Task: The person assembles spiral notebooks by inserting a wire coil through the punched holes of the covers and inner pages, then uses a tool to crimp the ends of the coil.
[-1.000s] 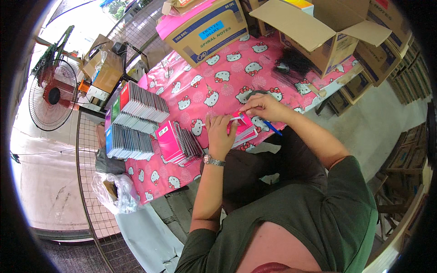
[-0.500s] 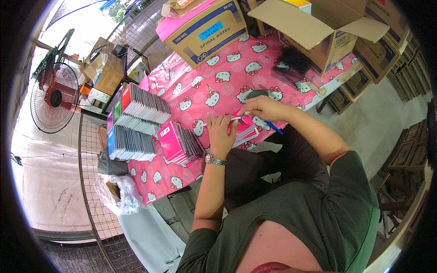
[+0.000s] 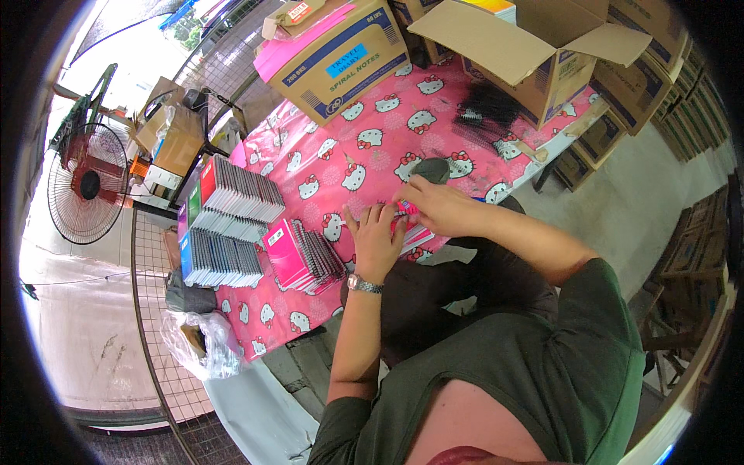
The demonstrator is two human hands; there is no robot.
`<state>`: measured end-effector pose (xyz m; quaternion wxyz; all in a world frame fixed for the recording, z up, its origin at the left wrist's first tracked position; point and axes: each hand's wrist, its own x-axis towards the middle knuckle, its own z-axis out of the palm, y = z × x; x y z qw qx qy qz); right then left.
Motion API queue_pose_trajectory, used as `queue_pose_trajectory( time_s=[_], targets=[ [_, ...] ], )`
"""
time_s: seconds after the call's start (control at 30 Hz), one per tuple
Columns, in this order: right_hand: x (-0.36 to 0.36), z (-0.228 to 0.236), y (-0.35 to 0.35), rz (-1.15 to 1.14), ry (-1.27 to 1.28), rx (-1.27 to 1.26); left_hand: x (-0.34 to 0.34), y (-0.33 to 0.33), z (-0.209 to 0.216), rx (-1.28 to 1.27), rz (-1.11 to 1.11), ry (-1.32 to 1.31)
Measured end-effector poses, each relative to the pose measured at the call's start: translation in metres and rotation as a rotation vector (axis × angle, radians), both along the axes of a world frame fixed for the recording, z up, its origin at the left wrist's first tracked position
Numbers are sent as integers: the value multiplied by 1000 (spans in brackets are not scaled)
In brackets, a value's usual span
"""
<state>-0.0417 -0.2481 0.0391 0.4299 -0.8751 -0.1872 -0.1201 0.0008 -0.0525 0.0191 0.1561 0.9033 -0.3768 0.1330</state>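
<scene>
Notebooks [image 3: 418, 235], pink patterned tablecloth [image 3: 335, 183], cartons [image 3: 353, 77], fan [image 3: 89, 185]

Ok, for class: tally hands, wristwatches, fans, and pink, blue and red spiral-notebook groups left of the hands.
Left hand, right hand: 2
Wristwatch: 1
Fan: 1
Pink spiral-notebook group: 1
Blue spiral-notebook group: 1
Red spiral-notebook group: 1
Total: 7

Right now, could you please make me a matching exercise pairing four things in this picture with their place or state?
1. left hand
2. stack of pink notebooks
3. tangled black pile
4. fan

A. at the view's far left
B. beside the open carton
C. watch on its wrist
D. between blue-covered notebooks and left hand

Pairs: 1-C; 2-D; 3-B; 4-A
</scene>
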Motion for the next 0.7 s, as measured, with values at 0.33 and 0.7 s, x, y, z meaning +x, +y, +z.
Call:
queue_pose_trajectory(
  time_s=[0.33,0.7],
  targets=[
    [129,-134,-86,238,126,-790,7,7,-2,-27,-84,46],
    [104,-66,-71,120,446,-200,3,6,-11,-38,62,-71]
  ],
)
